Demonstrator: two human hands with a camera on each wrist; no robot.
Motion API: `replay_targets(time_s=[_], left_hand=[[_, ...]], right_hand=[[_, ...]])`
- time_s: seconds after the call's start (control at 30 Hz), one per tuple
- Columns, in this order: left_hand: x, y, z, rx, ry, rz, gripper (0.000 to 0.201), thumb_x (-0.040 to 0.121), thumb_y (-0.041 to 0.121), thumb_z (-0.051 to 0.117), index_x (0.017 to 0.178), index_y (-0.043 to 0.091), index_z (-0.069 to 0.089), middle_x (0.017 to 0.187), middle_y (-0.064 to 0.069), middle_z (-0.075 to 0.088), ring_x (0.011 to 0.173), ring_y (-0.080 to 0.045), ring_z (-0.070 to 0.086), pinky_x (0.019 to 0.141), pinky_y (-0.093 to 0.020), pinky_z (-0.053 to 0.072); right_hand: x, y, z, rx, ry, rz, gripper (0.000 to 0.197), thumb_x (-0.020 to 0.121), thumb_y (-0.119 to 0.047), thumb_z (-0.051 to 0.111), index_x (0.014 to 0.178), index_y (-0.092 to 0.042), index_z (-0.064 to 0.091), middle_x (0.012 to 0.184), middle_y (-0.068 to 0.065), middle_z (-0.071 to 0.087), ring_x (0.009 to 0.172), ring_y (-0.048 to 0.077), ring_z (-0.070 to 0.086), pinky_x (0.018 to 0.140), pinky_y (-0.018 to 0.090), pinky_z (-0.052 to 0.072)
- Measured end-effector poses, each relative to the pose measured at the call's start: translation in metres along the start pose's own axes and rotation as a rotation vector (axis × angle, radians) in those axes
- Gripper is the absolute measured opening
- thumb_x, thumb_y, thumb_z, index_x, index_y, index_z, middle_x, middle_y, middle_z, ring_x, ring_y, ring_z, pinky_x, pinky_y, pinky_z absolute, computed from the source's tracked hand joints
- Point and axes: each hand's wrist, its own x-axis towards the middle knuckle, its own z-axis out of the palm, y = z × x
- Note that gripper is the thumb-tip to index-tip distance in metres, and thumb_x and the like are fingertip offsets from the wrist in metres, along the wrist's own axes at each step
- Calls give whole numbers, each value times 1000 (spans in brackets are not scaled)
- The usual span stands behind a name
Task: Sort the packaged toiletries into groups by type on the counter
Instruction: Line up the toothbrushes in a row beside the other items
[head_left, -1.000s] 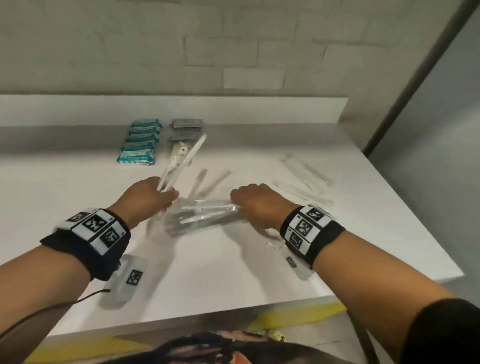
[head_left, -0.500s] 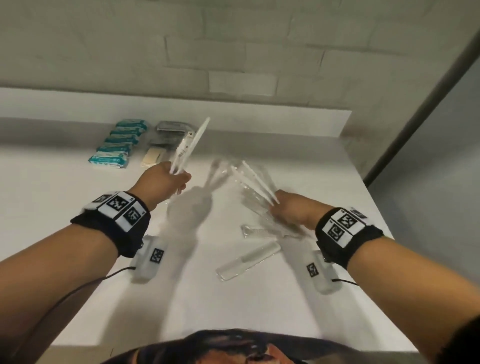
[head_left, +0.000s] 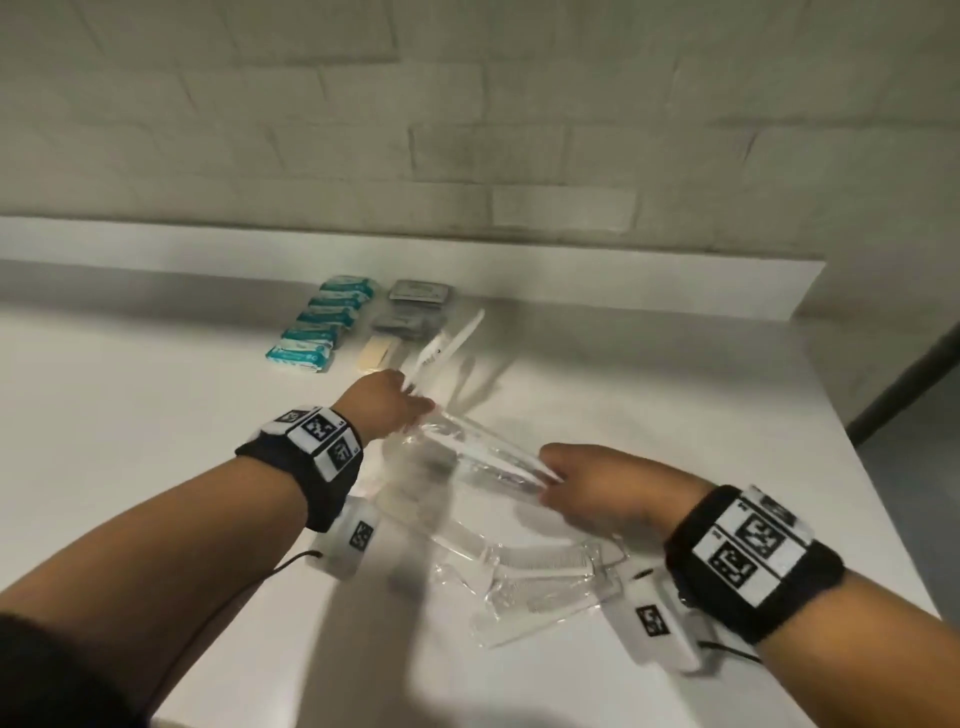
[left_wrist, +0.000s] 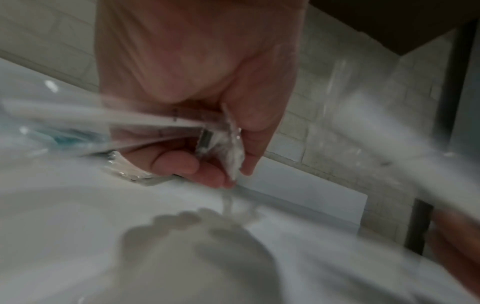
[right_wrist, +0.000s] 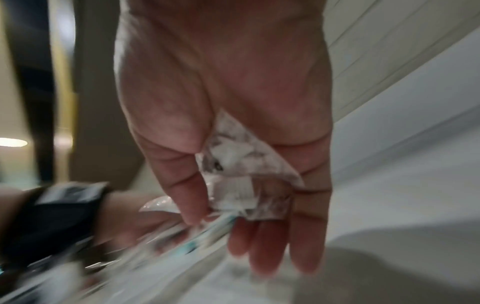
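Gripping toothbrush packets (head_left: 488, 457) (both hands).

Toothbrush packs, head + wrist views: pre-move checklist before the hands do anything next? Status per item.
1. Left hand grips its toothbrush packs: ok, fingers curled round them in the left wrist view.
2. Right hand grips its clear packs: ok, wrappers pinched at the ends.
3. The two bundles are apart: not ok, they meet by the left hand.
4. Teal packs and grey packs are grouped: ok, two rows side by side.
5. Comb packs are sorted: not ok, loose near the front edge.
6. Number of packs in each hand: cannot tell, blurred.
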Motion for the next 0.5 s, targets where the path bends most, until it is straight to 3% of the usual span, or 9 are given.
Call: replay_targets(time_s=[0.07,0.1,0.17,0.2,0.23,0.3,0.37,0.5], left_hand=[[10,10,5,35,-40,5,28,83,32,67,90,7,57,70,0,64,57,-14,55,53,-23,42],[15,17,11,20,-71,19,30,83,33,67,91,6,57,69,0,65,55,-14,55,52,-23,43],[25,35,25,-111,-148,47,39,84,38,68,100,4,58,75,-3,67,61,-17,60,59,-27,49],[28,42,31,-172,-163,52,44,84,43,67,108,7,57,84,-5,68,71,-20,64,68,-31,52],[32,50,36,-201,-154,51,51,83,48,65,117,12,54,97,-7,68,85,-23,66,78,-34,52],[41,56,39,-219,-112,30,62,84,52,63,132,16,46,118,-9,63,106,-26,62,90,-35,49],[48,53,36,-159,-73,28,61,87,48,61,135,15,45,122,-7,62,108,-24,61,93,-32,48],[49,42,27,144,-98,92,49,89,43,59,129,15,51,118,-6,65,103,-21,63,80,-23,44]], right_hand=[[9,24,-33,-73,160,128,3,89,-21,55,87,-19,53,80,1,55,68,14,50,59,28,38],[15,37,-45,-138,225,206,5,89,-21,55,93,-18,54,79,-1,52,70,15,50,54,25,36],[25,58,-64,-223,306,352,29,87,-27,57,112,-12,52,86,0,52,77,18,52,51,23,33],[28,67,-69,-192,332,401,43,84,-33,61,120,-12,48,96,3,54,84,20,54,53,24,36],[31,74,-74,-149,364,428,58,80,-40,65,128,-16,44,109,6,54,96,23,55,59,26,42],[36,83,-81,-164,451,426,79,75,-50,70,141,-24,35,131,9,46,121,30,45,84,38,49],[44,83,-89,-240,514,376,74,80,-46,67,144,-27,33,134,10,42,126,32,39,99,43,43],[68,64,-85,-309,472,190,40,89,-29,58,129,-27,55,126,9,47,113,30,55,95,41,48]])
